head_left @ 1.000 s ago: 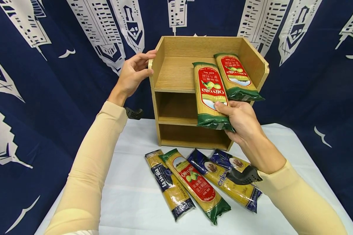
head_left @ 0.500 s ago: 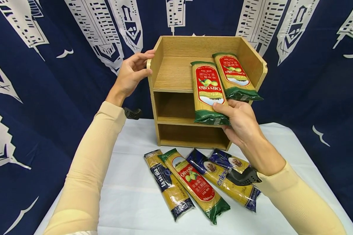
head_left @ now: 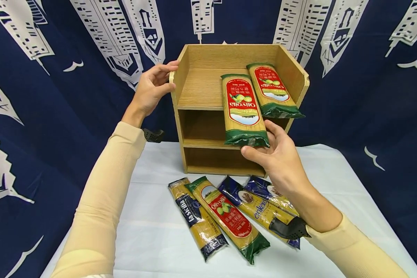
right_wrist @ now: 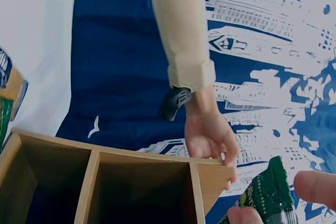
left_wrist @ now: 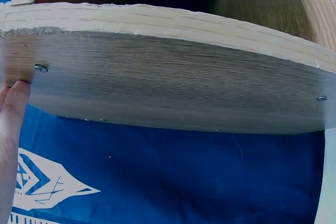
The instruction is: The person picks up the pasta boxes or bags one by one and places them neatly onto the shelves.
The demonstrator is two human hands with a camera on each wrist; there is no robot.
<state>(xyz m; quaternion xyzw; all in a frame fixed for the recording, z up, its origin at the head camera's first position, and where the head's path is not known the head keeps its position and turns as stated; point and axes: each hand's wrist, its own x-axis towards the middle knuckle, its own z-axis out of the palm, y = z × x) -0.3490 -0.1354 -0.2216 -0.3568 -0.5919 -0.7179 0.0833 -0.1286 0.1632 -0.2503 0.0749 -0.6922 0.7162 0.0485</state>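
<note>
My left hand (head_left: pixel 149 88) holds the left side panel of a small wooden shelf (head_left: pixel 201 87), thumb at the front edge. In the left wrist view its fingertips (left_wrist: pixel 19 95) press the panel's outer face. A red-labelled Olivoila spaghetti packet (head_left: pixel 242 102) lies on the top board, its green end jutting past the front. My right hand (head_left: pixel 281 158) is spread around that end, thumb below the corner and index finger by the right edge. In the right wrist view its digits stand apart on either side of the green end (right_wrist: pixel 270 192). A matching packet (head_left: pixel 272 87) lies to its right.
On the white table (head_left: pixel 149 220) before the shelf lie a La Sicilia spaghetti packet (head_left: pixel 198 220), another Olivoila packet (head_left: pixel 229 218) and two blue-and-yellow packets, the nearer one (head_left: pixel 253 206) partly under my right wrist. A dark blue printed cloth (head_left: pixel 73 116) hangs behind.
My right thumb has come off the packet's top face and the hand has loosened and drawn slightly down from it. The packet has settled a little farther back. My left hand keeps its hold.
</note>
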